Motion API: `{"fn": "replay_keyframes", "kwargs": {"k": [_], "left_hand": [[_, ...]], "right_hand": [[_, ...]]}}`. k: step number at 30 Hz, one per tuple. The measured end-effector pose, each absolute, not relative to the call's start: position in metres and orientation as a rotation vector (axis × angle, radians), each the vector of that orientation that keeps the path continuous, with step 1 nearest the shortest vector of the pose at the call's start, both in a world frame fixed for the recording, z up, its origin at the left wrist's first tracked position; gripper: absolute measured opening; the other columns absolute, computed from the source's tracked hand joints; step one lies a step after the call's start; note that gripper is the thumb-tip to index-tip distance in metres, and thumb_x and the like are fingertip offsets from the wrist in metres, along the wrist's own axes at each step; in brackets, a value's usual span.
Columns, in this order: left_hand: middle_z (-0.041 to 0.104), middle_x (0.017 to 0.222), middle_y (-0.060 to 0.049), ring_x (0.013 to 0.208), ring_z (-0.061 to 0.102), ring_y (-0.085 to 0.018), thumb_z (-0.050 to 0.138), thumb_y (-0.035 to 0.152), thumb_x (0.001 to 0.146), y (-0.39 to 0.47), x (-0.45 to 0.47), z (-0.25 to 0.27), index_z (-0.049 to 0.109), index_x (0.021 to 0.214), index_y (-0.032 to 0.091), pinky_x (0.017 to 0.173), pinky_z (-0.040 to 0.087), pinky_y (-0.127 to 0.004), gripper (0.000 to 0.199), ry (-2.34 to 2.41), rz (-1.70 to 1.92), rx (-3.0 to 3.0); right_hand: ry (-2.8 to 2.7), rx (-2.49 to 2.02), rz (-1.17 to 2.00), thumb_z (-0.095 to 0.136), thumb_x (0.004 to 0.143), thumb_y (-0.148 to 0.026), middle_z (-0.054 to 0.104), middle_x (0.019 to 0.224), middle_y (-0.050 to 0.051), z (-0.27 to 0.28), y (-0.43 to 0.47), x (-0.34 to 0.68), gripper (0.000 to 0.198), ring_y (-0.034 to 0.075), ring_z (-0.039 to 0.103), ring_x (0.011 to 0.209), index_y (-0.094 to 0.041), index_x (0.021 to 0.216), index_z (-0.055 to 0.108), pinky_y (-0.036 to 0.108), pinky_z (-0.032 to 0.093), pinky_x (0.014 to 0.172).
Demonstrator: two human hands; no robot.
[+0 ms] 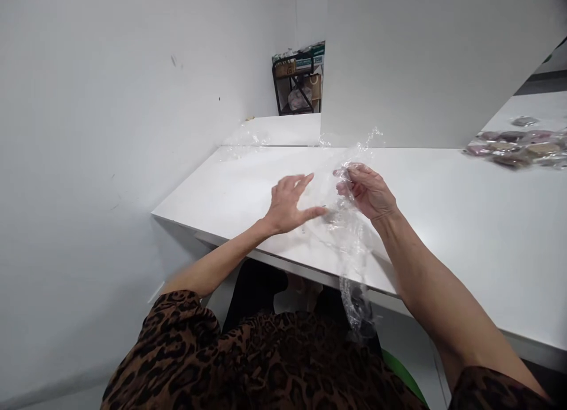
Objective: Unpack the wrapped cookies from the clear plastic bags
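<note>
Clear, crinkled plastic film (pixel 354 244) hangs from my right hand (pixel 365 188), whose fingers are closed on its upper part. The film trails down over the front edge of the white table (pixel 248 191) toward my lap. Just left of it, my left hand (pixel 290 204) is open, with thumb and fingers spread apart. The left thumb tip reaches the film's edge; whether it touches, I cannot tell. Around the middle of the film the shine and blur hide any detail.
More clear film (pixel 243 139) lies at the table's back left corner, by the wall. Several plastic-wrapped items (pixel 527 147) lie at the far right. A white panel (pixel 398 67) rises along the back of the table. Beyond it stands a dark shelf (pixel 295 82) with boxes and bags.
</note>
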State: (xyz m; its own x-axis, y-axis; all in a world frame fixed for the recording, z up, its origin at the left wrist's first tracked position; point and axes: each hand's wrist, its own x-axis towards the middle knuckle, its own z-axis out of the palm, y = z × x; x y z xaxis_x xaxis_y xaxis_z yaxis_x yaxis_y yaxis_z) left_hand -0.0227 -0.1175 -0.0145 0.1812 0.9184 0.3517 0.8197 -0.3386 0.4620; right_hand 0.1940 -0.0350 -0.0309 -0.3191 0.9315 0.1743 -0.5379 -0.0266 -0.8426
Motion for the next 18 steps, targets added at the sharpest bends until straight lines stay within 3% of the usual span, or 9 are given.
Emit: {"fn": "replay_keyframes", "kwargs": {"k": [3,5,7,10,13,18], "left_hand": [[0.07,0.131,-0.016,0.122,0.064,-0.035,0.075,0.075,0.076,-0.121,-0.013,-0.02,0.04,0.161,0.021,0.109,0.048,-0.056,0.106,1.514,0.633,2.144],[0.076,0.098,-0.01,0.09,0.072,-0.026,0.071,0.069,0.084,-0.118,-0.008,-0.03,0.062,0.141,0.017,0.087,0.058,-0.042,0.078,1.356,0.635,1.958],[0.069,0.078,-0.004,0.068,0.067,-0.017,0.066,0.062,0.09,-0.112,-0.008,-0.039,0.074,0.107,0.017,0.068,0.057,-0.032,0.049,1.208,0.734,1.797],[0.065,0.075,-0.001,0.055,0.061,-0.009,0.073,0.054,0.088,-0.098,-0.017,-0.036,0.068,0.085,0.017,0.056,0.051,-0.024,0.037,1.124,0.993,1.63],[0.064,0.073,0.002,0.049,0.059,-0.006,0.078,0.047,0.087,-0.075,-0.037,-0.013,0.062,0.084,0.018,0.048,0.042,-0.019,0.033,1.228,1.28,1.445],[0.06,0.069,0.005,0.046,0.055,-0.005,0.072,0.034,0.093,-0.004,-0.092,0.03,0.053,0.085,0.02,0.044,0.037,-0.017,0.025,1.483,1.7,1.073]], "right_hand": [[-1.072,-0.534,1.655,0.096,0.059,-0.039,0.078,0.084,-0.001,-0.028,-0.042,0.192,0.041,0.012,0.066,0.058,-0.025,0.086,0.068,0.027,0.058,0.056],[-1.09,-0.551,1.676,0.096,0.06,-0.038,0.078,0.084,-0.001,-0.027,-0.046,0.192,0.04,0.013,0.067,0.06,-0.026,0.086,0.069,0.028,0.06,0.059],[-1.12,-0.572,1.663,0.094,0.063,-0.04,0.078,0.087,0.0,-0.027,-0.047,0.192,0.036,0.016,0.069,0.065,-0.027,0.087,0.07,0.032,0.062,0.064],[-1.152,-0.605,1.602,0.089,0.072,-0.044,0.079,0.101,0.001,-0.028,-0.044,0.194,0.032,0.02,0.075,0.083,-0.03,0.094,0.072,0.038,0.065,0.075],[-1.159,-0.671,1.537,0.083,0.078,-0.046,0.078,0.114,0.002,-0.03,-0.04,0.197,0.029,0.023,0.076,0.098,-0.033,0.101,0.072,0.042,0.065,0.083],[-1.176,-0.73,1.503,0.078,0.084,-0.045,0.077,0.118,0.004,-0.033,-0.038,0.199,0.025,0.024,0.075,0.099,-0.032,0.105,0.072,0.042,0.066,0.084]]}}
